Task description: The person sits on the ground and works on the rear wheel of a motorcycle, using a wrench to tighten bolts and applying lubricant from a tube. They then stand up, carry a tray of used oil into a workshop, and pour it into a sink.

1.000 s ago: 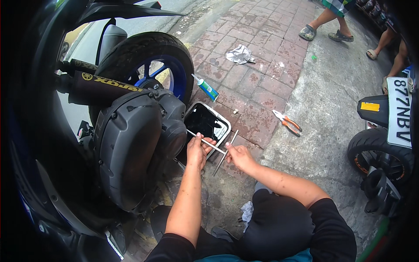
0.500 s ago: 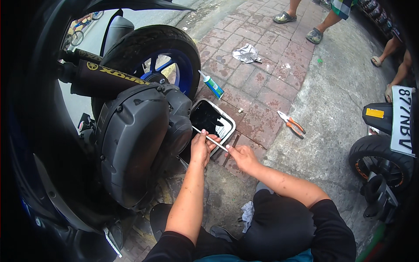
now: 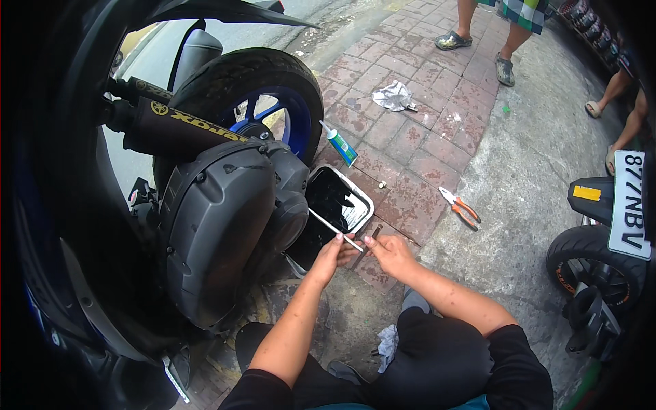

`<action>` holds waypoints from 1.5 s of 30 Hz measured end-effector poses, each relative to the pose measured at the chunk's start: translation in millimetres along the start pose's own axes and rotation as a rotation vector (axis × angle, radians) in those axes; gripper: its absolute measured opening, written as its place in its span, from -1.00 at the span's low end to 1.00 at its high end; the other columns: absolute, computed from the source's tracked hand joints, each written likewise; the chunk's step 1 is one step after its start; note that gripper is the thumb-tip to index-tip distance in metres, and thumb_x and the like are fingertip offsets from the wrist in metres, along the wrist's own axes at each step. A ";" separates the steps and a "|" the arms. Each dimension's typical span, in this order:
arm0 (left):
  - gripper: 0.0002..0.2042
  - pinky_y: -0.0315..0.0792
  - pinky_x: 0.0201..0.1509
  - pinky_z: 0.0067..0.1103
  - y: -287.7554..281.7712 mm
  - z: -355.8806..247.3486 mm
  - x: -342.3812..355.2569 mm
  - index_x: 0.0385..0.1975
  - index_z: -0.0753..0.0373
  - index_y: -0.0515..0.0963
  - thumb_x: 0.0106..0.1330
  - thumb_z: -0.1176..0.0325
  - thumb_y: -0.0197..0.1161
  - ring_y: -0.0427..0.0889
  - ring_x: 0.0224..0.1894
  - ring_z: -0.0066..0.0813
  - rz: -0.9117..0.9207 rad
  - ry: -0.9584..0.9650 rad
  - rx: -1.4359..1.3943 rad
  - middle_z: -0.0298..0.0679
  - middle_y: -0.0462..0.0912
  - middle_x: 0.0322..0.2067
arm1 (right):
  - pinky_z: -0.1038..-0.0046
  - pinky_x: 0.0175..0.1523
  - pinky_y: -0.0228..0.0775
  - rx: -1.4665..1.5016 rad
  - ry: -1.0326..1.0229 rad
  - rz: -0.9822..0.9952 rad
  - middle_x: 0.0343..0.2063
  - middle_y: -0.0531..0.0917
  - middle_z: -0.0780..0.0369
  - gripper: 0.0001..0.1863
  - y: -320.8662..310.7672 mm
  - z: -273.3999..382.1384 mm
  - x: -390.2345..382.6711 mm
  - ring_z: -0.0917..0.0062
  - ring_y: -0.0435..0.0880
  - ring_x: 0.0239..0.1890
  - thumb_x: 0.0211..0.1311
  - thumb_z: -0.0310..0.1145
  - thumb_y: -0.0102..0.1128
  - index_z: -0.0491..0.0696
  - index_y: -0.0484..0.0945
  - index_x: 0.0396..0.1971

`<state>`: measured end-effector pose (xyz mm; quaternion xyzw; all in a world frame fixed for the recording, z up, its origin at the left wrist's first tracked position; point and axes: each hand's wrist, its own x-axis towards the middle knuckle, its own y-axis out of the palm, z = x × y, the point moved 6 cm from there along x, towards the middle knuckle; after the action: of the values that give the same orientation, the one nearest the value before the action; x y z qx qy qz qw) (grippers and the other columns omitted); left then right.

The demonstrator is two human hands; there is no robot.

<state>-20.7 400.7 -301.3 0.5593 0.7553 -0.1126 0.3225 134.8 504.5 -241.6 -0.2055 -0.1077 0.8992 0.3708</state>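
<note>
Between the thumb and fingers of my left hand (image 3: 329,258) is a thin pale rod (image 3: 350,241), slanting over a white-rimmed container (image 3: 367,198) with black liquid inside. The rod's near end shows in the gap between my hands. Beside that end is my right hand (image 3: 392,257), its thumb apart from the fingers and its grip off the rod; its lower fingers are partly hidden. A dark flat bar (image 3: 376,233) lies on the bricks behind my hands. Left of the container is a motor scooter's dark engine cover (image 3: 219,212), close to my left hand.
A green-blue tube (image 3: 342,147) with a nozzle lies beyond the container. Orange-handled pliers (image 3: 462,207) and a crumpled cloth (image 3: 394,96) lie farther right. The rear wheel (image 3: 301,75) stands at upper left. Another scooter's tire (image 3: 581,256) is at right; people's feet (image 3: 504,70) stand beyond.
My right hand has come off the rod's near end, which now shows. Both hands sit slightly lower and farther right in the picture. The whole view has shifted a little.
</note>
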 end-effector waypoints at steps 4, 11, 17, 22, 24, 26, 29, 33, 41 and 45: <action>-0.47 0.46 0.08 -0.44 21.5 32.5 -14.1 -0.04 0.37 0.60 0.66 -0.06 -0.08 0.59 -0.13 -0.43 0.135 0.138 0.491 -0.22 0.68 -0.20 | 0.14 -0.31 0.50 -0.109 -0.018 0.091 -0.62 0.66 -0.01 -0.34 -0.1 13.9 -0.6 0.10 0.70 -0.50 0.52 0.09 0.05 -0.23 0.67 -0.52; -0.46 0.33 -0.23 -0.53 26.1 28.5 -3.7 -0.43 0.25 0.45 0.66 -0.09 -0.12 0.40 -0.38 -0.53 0.180 0.191 0.390 -0.37 0.45 -0.47 | 0.11 -0.24 0.52 -0.324 -0.215 0.068 -0.58 0.66 -0.09 -0.33 -0.7 16.3 11.9 -0.01 0.68 -0.43 0.52 0.06 0.05 -0.27 0.66 -0.56; -0.40 0.20 -0.43 -0.51 25.1 36.4 5.0 -0.54 0.17 0.38 0.61 -0.22 -0.12 0.25 -0.54 -0.57 0.211 0.008 0.371 -0.42 0.31 -0.61 | 0.26 -0.25 0.56 0.075 0.105 0.160 -0.60 0.67 0.02 -0.36 13.7 -35.1 22.8 0.36 0.70 -0.49 0.54 0.06 0.08 -0.25 0.71 -0.49; -0.39 0.14 -0.54 -0.51 31.0 23.1 1.5 -0.59 0.13 0.34 0.61 -0.25 -0.14 0.21 -0.62 -0.59 0.207 -0.028 0.466 -0.45 0.25 -0.66 | 0.31 -0.10 0.59 0.277 0.185 0.288 -0.42 0.72 0.07 -0.45 20.7 -66.6 32.5 0.34 0.71 -0.28 0.44 0.08 0.22 -0.22 0.71 -0.25; -0.40 0.19 -0.50 -0.53 28.3 15.4 -6.3 -0.55 0.15 0.38 0.61 -0.23 -0.13 0.25 -0.60 -0.58 0.203 -0.023 0.409 -0.43 0.29 -0.65 | 0.24 0.11 0.49 -0.166 -0.164 -0.205 -0.22 0.70 0.05 -0.46 -15.8 -10.2 23.9 0.23 0.65 -0.02 0.40 0.07 0.23 -0.21 0.66 -0.11; -0.41 0.22 -0.48 -0.55 27.6 12.1 -14.8 -0.53 0.17 0.40 0.61 -0.21 -0.11 0.27 -0.59 -0.57 0.173 -0.017 0.364 -0.42 0.31 -0.64 | 0.17 0.26 0.38 -0.500 -0.495 -0.391 -0.06 0.64 0.05 -0.44 -35.4 61.4 2.1 0.18 0.56 0.16 0.32 0.05 0.28 -0.18 0.59 -0.01; -0.44 0.31 -0.41 -0.54 21.4 20.4 -13.0 -0.49 0.20 0.44 0.60 -0.17 -0.07 0.39 -0.53 -0.55 0.145 0.066 0.408 -0.37 0.45 -0.58 | 0.06 0.40 0.16 -0.794 -0.797 -0.021 -0.07 0.63 0.07 -0.50 -11.5 108.3 1.5 0.22 0.53 0.21 0.26 0.01 0.29 -0.13 0.61 -0.04; -0.41 0.49 -0.10 -0.29 20.2 26.5 -7.5 -0.44 0.33 0.58 0.58 -0.11 -0.08 0.68 -0.27 -0.12 0.078 0.046 0.656 -0.08 0.68 -0.43 | 0.11 0.13 0.52 -1.120 -0.286 0.589 -0.29 0.79 0.06 -0.42 34.6 64.5 36.4 0.17 0.78 -0.15 0.46 0.05 -0.06 -0.14 0.78 -0.33; -0.39 0.41 0.22 -0.13 24.9 21.9 -13.3 -0.07 0.44 0.60 0.58 -0.08 -0.16 0.56 0.16 0.23 -0.068 0.078 0.729 0.26 0.64 0.00 | 0.16 0.02 0.64 -1.069 -0.232 0.739 -0.28 0.79 0.02 -0.43 43.0 56.7 59.0 0.12 0.80 -0.15 0.46 0.04 -0.08 -0.12 0.77 -0.29; -0.45 0.40 0.27 -0.14 27.3 18.3 -13.8 -0.03 0.42 0.61 0.57 0.01 -0.16 0.55 0.20 0.20 -0.064 -0.015 0.800 0.24 0.63 0.06 | 0.15 0.00 0.64 -1.014 -0.232 0.756 -0.32 0.79 0.03 -0.42 39.3 50.5 63.5 0.11 0.80 -0.18 0.45 0.07 -0.06 -0.12 0.77 -0.35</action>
<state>13.2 389.8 -301.7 0.6162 0.6665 -0.4118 0.0810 46.9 520.0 -228.6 -0.2803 -0.4789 0.8218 -0.1292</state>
